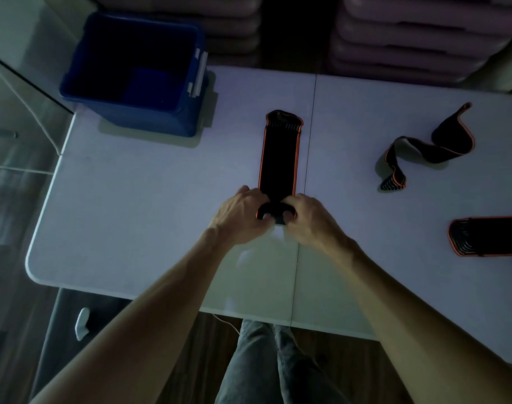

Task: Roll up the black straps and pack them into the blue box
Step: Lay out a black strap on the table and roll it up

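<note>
**Table and what's on it**

I see one white table with a seam running front to back down the middle. Far-left corner: blue box, open top, sits on the surface, white latch on its right wall. Centre, just left of the seam: black strap with orange edging, laid flat lengthwise, near end curled into a small roll. Right half: second strap lies loose in a wavy S. Right edge, nearer me: third strap flat, cut off by the frame. All three straps lie well apart.
</note>
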{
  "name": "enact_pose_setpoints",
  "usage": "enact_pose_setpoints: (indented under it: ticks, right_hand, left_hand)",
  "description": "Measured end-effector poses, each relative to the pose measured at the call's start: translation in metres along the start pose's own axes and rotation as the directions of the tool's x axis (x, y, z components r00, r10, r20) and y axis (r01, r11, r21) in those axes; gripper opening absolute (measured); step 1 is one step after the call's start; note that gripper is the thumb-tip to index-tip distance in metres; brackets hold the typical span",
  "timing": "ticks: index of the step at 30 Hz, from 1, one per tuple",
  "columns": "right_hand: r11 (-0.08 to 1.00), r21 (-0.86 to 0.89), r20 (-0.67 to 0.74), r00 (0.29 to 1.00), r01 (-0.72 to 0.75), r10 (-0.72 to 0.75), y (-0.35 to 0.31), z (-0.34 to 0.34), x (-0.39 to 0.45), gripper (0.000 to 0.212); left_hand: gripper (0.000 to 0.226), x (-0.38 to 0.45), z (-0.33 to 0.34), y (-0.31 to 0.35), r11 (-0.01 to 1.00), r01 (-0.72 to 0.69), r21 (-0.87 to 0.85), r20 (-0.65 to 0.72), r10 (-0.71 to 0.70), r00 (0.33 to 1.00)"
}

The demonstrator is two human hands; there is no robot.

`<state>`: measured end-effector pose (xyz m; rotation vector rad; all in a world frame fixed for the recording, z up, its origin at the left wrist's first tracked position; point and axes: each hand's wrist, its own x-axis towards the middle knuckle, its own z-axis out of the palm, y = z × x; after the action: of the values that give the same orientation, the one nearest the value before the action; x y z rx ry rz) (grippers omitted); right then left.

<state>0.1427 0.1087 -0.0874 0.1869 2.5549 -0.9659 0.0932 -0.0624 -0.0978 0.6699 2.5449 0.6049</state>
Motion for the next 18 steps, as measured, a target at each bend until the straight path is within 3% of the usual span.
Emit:
enact_pose_setpoints:
  ticks: [2,5,8,13,18]
  right_hand:
    - [1.0,-0.017,-0.109,0.994,0.0,-0.002,0.001,0.0,0.002,0.032]
    - [0.98,-0.18,-0.259,0.958,0.081,-0.127,0.004,-0.001,-0.001,0.035]
    - [0.926,-0.33,-0.224,0.938,0.182,-0.264,0.005,0.0,-0.003,0.041]
    - [0.853,-0.493,-0.138,0.952,0.171,-0.271,0.008,0.004,0.002,0.071]
    - [0.882,-0.451,-0.204,0.947,0.135,-0.249,-0.002,0.002,0.017,0.043]
  left_hand:
    - [0.03,0.009,-0.004,0.003,0.997,0.066,0.025,0.023,-0.067,0.997]
    - [0.034,0.019,-0.006,0.005,0.993,0.109,0.041,0.037,-0.11,0.993]
    - [0.032,0.023,-0.008,0.003,0.989,0.145,-0.03,0.019,-0.144,0.989]
    - [0.032,0.028,-0.01,-0.001,0.988,0.131,-0.078,-0.056,-0.135,0.989]
    - [0.022,0.035,-0.012,-0.01,0.996,-0.089,0.003,-0.137,0.088,0.987]
